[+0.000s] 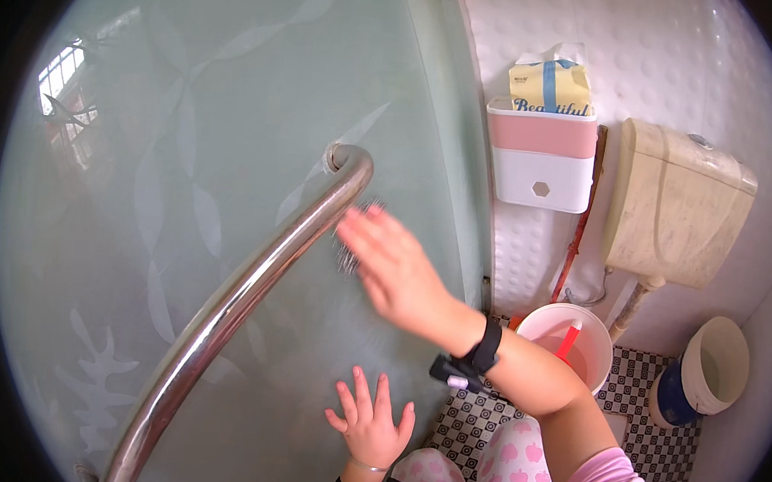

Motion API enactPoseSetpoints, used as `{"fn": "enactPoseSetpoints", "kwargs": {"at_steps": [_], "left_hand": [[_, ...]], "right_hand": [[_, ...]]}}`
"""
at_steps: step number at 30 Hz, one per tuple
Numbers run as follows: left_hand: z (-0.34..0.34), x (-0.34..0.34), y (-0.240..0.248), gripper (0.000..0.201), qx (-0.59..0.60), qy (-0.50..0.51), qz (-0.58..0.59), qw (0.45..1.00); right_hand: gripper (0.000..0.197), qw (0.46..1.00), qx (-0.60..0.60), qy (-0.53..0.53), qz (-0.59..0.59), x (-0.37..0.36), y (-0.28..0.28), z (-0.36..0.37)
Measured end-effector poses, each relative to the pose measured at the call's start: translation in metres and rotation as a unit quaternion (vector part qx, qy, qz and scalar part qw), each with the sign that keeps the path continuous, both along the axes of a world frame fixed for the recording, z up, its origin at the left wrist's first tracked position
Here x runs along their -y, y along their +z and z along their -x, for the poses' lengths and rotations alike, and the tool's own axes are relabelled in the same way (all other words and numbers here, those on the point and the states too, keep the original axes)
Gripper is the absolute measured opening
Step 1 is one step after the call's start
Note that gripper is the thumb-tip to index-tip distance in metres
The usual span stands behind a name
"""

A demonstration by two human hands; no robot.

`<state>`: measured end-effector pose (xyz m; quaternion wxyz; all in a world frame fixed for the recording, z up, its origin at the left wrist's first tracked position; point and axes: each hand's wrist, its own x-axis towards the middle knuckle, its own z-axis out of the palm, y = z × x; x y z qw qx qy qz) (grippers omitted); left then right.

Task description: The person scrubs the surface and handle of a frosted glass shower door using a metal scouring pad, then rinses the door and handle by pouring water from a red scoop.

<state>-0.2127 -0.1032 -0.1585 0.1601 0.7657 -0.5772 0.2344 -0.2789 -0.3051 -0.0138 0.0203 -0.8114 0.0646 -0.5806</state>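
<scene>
My right hand (pixel 393 264) presses a grey steel-wool scrubber (pixel 348 255) flat against the frosted glass door (pixel 186 185), just right of the curved metal handle bar (pixel 241 303). The hand is blurred and covers most of the scrubber. My left hand (pixel 370 421) lies lower down, fingers spread, palm flat on the glass and holding nothing. Both wrists wear black bands.
On the white tiled wall hangs a pink-and-white tissue box holder (pixel 541 158) with a yellow tissue pack (pixel 550 88) on top. To the right are a beige toilet cistern (pixel 675 206), a white bucket (pixel 570 336), a cream pot (pixel 714 367) and the checkered floor (pixel 639 433).
</scene>
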Motion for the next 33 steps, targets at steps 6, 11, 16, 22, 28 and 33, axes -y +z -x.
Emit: {"fn": "enactPoseSetpoints", "kwargs": {"at_steps": [6,11,16,22,28,33], "left_hand": [[-0.004,0.0,0.004,0.063,-0.034,-0.017,0.008,0.999],[-0.005,0.001,0.003,0.063,-0.006,0.004,-0.004,1.0],[-0.001,0.002,0.008,0.063,-0.022,-0.01,-0.021,0.999],[-0.01,0.005,-0.005,0.065,0.05,0.014,-0.014,0.999],[-0.004,0.005,0.001,0.065,0.04,0.002,-0.035,0.999],[-0.014,0.005,-0.013,0.066,0.101,0.026,-0.025,0.994]], "right_hand": [[0.056,0.982,0.169,-0.056,-0.065,0.054,0.008,-0.009],[0.051,0.998,0.025,0.053,0.035,-0.006,0.013,-0.004],[0.044,0.978,0.183,-0.066,-0.073,0.081,0.019,0.0],[0.049,0.996,0.061,0.042,0.058,-0.007,0.005,-0.01],[0.049,0.97,0.212,-0.054,-0.107,0.084,0.024,-0.002],[0.05,0.994,0.094,0.036,0.034,0.008,0.017,-0.014]]}}
